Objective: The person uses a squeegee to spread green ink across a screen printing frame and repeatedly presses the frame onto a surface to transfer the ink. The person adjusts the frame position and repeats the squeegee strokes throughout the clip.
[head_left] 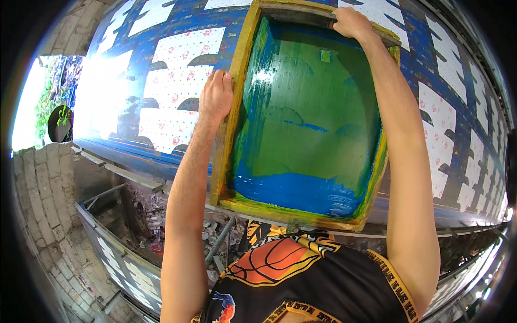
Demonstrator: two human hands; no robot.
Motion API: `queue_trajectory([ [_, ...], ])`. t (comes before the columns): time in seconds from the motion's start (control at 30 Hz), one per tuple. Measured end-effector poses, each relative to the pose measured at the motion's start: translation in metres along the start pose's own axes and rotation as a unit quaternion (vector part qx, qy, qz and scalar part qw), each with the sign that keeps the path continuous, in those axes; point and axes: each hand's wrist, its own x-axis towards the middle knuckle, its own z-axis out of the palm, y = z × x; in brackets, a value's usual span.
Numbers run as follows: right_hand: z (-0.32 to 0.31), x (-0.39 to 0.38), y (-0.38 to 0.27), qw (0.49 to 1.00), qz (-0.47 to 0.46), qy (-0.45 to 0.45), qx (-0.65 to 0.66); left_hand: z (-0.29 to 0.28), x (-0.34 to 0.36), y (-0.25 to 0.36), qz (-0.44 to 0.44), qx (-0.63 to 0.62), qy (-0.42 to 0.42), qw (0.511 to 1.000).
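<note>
A wooden screen-printing frame point(222, 177), stained yellow and green, lies on the long blue printing table point(188, 48). Its green mesh point(307, 107) carries blue ink, pooled along the near end. My left hand point(215, 96) is closed with curled fingers on the frame's left rail. My right hand point(351, 24) grips the far rail near its right corner, that arm reaching along the frame's right side. Cut white pieces with a floral, dotted print point(177, 126) lie in rows on the table around the frame.
A narrow ledge point(124, 173) runs along the table's near edge. Below are metal bars point(218, 245), scattered rubble point(153, 220) and a brick floor point(40, 188). Another table with white pieces point(110, 258) stands lower left. A bright opening with greenery point(40, 113) is at far left.
</note>
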Motion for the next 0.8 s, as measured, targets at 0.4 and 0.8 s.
queue_trajectory([
  [0.4,-0.022,-0.148,-0.075,0.993,0.003,-0.104,0.054,0.002,0.010,-0.006,0.024,0.014,0.002,1.000],
  [0.8,-0.049,-0.455,-0.221,0.991,0.021,-0.081,0.110,0.003,0.007,-0.006,0.016,0.030,-0.010,0.999],
])
